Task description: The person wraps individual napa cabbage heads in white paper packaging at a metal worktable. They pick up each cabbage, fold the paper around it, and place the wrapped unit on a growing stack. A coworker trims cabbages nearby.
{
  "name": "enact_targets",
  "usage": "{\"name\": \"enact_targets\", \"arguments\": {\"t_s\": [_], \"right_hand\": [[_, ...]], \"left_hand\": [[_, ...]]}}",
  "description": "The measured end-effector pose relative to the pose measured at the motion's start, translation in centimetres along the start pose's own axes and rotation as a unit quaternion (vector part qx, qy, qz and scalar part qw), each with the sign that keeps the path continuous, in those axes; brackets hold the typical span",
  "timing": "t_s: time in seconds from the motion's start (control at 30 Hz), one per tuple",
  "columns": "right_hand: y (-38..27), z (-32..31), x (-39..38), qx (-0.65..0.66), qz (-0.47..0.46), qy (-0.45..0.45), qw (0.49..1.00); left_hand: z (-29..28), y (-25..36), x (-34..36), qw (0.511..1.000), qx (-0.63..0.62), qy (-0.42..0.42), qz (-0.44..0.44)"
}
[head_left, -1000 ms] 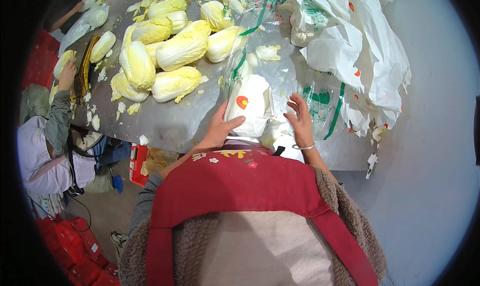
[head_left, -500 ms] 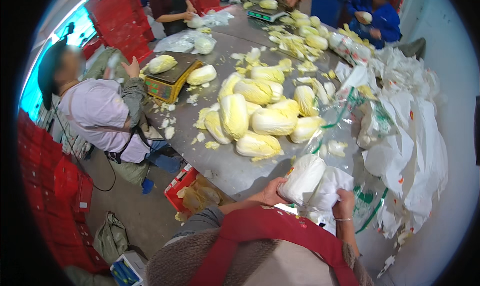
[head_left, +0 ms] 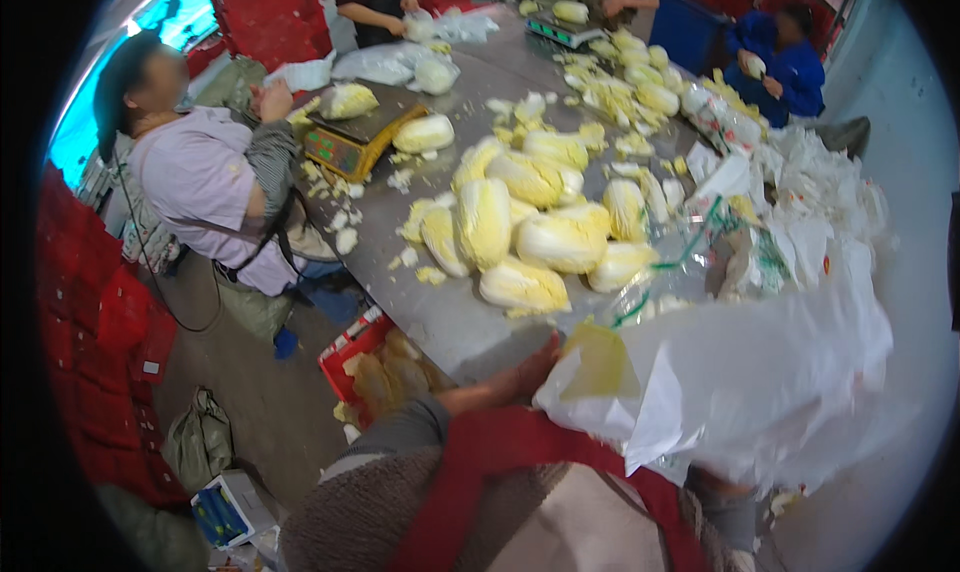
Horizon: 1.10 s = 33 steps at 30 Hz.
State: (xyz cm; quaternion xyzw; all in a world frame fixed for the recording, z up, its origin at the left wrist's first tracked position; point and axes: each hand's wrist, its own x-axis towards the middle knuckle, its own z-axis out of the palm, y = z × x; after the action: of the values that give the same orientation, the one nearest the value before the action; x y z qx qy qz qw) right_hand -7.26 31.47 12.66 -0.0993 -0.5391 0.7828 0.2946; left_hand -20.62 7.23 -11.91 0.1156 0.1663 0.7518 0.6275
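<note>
A large translucent white sheet (head_left: 740, 372) fans out in front of me, smeared by motion. Beneath or inside its left end shows something yellow-green (head_left: 597, 360), perhaps part of a cabbage. My left hand (head_left: 525, 370) is at that end, blurred, its fingers partly hidden. The sheet covers my right hand; only the right forearm (head_left: 722, 492) shows below it. Just beyond lies a pile of trimmed napa cabbages (head_left: 562, 238) on the metal table (head_left: 420, 317). A clear bag with green edging (head_left: 690, 257) lies right of the pile.
Crumpled white wrapping (head_left: 800, 237) is heaped along the right wall. A yellow scale (head_left: 345, 152) with a cabbage stands at left, beside a person (head_left: 210, 182). Other people work at the far side. A red crate (head_left: 355, 347) with leaf scraps stands below the table edge.
The white-wrapped cabbage between my hands no longer shows as a compact bundle; a wide white sheet now spreads to the right over my right hand. My view has shifted slightly.
</note>
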Motion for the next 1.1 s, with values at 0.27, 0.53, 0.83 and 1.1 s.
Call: {"name": "enact_targets", "arguments": {"t_s": [0.27, 0.53, 0.83, 1.1], "right_hand": [[-4.6, -10.3, 5.3, -0.013, -0.131, 0.1, 0.986], [-24.5, -21.5, 7.4, 0.055, -0.495, 0.276, 0.822], [-4.7, -31.3, 1.3, -0.113, -0.292, 0.25, 0.916], [22.8, -26.1, 6.3, -0.413, 0.293, 0.017, 0.862]], "left_hand": [[-2.8, -2.8, 2.1, 0.961, -0.241, 0.005, -0.134], [-2.5, -3.0, 1.8, 0.988, -0.105, 0.075, -0.086], [-3.4, 15.4, 7.5, 0.954, 0.202, 0.175, 0.137], [1.6, 30.9, 22.1, 0.382, 0.902, 0.196, 0.048]]}}
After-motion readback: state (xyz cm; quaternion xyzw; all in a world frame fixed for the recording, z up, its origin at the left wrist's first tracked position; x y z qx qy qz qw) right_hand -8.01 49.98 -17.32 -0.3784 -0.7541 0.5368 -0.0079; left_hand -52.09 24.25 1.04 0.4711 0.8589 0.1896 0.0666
